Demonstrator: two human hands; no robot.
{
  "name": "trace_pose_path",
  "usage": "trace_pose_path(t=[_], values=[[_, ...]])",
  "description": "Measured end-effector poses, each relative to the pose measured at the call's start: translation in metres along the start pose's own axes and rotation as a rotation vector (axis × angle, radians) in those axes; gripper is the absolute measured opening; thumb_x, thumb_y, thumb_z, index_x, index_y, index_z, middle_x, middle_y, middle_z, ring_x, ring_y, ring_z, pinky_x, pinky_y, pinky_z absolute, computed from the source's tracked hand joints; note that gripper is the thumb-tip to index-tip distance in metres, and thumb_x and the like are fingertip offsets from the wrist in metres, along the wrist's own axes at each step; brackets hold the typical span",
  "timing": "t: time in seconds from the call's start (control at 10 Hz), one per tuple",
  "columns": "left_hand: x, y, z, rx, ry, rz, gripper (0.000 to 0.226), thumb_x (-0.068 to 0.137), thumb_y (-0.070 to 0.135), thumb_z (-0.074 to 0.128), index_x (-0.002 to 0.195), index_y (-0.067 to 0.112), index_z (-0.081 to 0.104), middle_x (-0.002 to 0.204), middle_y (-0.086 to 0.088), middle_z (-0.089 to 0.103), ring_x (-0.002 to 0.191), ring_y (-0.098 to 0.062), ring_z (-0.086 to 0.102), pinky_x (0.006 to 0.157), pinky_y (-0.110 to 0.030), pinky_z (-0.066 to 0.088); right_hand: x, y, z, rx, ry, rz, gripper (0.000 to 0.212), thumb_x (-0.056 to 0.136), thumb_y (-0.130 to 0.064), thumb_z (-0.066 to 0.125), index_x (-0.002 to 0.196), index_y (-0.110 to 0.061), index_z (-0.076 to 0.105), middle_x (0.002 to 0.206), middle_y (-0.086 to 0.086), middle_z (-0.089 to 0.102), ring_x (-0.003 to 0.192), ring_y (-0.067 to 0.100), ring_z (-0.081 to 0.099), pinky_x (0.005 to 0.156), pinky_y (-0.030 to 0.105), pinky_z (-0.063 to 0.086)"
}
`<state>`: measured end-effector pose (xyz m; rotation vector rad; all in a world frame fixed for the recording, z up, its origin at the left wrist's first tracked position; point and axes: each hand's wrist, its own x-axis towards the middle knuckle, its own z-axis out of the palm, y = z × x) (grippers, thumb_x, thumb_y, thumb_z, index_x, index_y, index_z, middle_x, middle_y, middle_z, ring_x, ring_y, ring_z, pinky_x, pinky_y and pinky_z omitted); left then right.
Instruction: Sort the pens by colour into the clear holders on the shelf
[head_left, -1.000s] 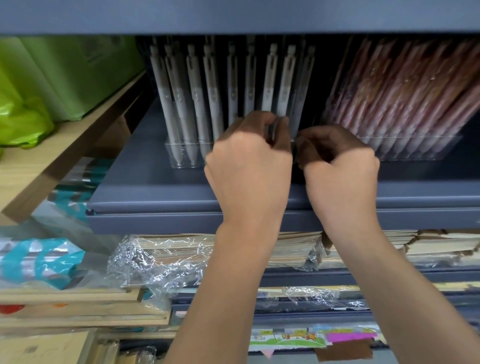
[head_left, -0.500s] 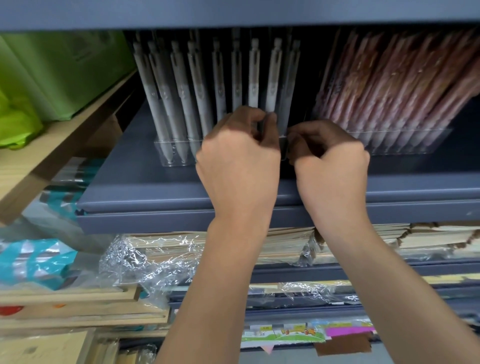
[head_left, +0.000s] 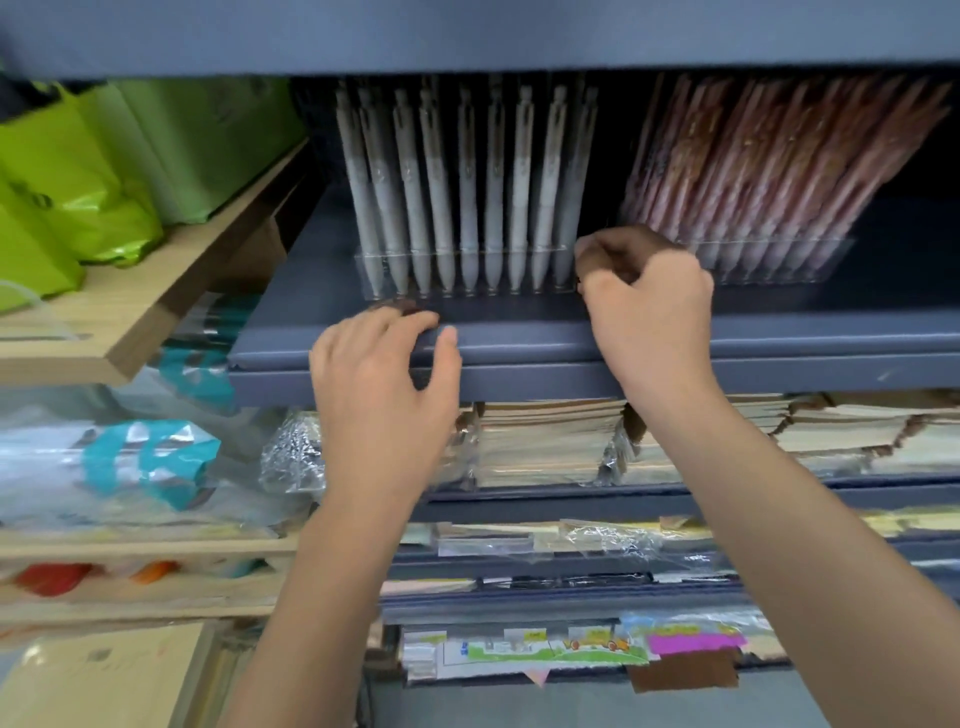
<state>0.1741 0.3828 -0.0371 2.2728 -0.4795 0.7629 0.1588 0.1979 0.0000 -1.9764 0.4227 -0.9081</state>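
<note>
Nine or so pale grey pens (head_left: 467, 192) stand upright in the clear plastic holder (head_left: 405, 291), just left of the curled fingers (head_left: 597, 260) of the right hand (head_left: 644, 306), whose grip I cannot tell, and just beyond the loose, empty fingers (head_left: 400, 325) of the left hand (head_left: 384, 384) on the blue-grey shelf (head_left: 831, 338).

Shelf (head_left: 519, 340): grey-blue, flat, with a rounded front lip. Bears two clear holders set side by side, back from the lip. Left holder (head_left: 467, 291): a row of white pens (head_left: 467, 182), upright, tips down. Right holder (head_left: 779, 267): pink pens (head_left: 779, 156), packed close, tops leaning right.
</note>
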Motion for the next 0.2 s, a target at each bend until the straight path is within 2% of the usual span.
trace_pose_path(t=[0.1,0.2], values=[[-0.008,-0.003,-0.010,-0.007,-0.062,-0.045,0.029,0.097,0.028,0.059,0.116,0.010,0.072,0.125,-0.005,0.068,0.124,-0.022,0.056,0.118,-0.041,0.025,-0.013,0.000,-0.009,-0.055,-0.029,-0.033,0.013,0.089,-0.024,0.058,0.092,-0.026,0.071,0.078,-0.020,0.066,0.075,-0.012,0.057,0.065,-0.006,0.032],[-0.017,-0.005,-0.028,-0.056,-0.098,-0.106,0.028,0.096,0.025,0.062,0.121,0.014,0.069,0.138,-0.003,0.060,0.137,-0.017,0.046,0.121,-0.036,0.020,-0.034,-0.003,-0.025,0.017,-0.094,-0.012,0.007,0.092,-0.029,0.062,0.095,-0.029,0.069,0.086,-0.021,0.067,0.083,-0.014,0.058,0.069,-0.005,0.037]])
